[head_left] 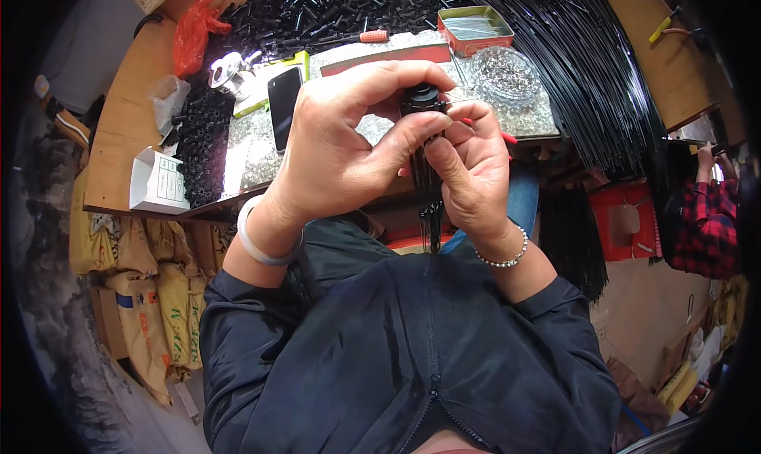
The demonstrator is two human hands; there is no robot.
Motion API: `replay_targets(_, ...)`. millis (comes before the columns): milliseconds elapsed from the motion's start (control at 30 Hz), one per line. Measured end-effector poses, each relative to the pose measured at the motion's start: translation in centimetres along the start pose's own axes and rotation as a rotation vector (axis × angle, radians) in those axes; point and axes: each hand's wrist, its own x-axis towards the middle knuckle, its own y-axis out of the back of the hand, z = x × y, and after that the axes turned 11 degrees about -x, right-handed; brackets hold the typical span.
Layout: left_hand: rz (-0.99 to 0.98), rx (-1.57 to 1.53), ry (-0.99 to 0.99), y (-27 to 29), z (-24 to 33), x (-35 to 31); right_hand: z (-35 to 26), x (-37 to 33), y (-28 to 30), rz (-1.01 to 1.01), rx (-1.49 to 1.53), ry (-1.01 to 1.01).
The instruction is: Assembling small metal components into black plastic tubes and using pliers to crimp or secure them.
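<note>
My left hand [341, 133] is closed around the round black hub of an umbrella frame [423, 97], with thumb and forefinger on either side of it. Thin dark ribs hang from the hub toward my lap. Just to the right, my right hand [476, 173] has its thumb pressed near the top of the ribs and its fingers curled. A fine wire [461, 100] sticks out by its fingertips. Red handles [508, 138], perhaps of a tool, show partly behind the right hand. My fingers hide where the ribs meet the hub.
Small black parts [333, 10] are heaped at the back. Long black rods [571, 66] hang over the right edge. A tin of wires [476, 28], a dish of metal bits [506, 75], a phone [284, 109] and a white box [158, 181] lie about. Another person [705, 224] is at far right.
</note>
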Motion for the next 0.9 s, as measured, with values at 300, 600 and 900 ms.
replay_targets(300,0.004,-0.001,-0.046,0.0,0.2,-0.2,-0.9,0.9,1.4,-0.059,-0.525,0.369)
replay_targets(600,0.000,-0.011,0.030,-0.1,0.2,-0.2,-3.5,0.1,1.3,-0.019,-1.537,0.807)
replay_targets(900,-0.083,0.094,-0.094,-0.1,-0.1,0.1,0.2,0.2,0.9,-0.083,-0.437,0.224)
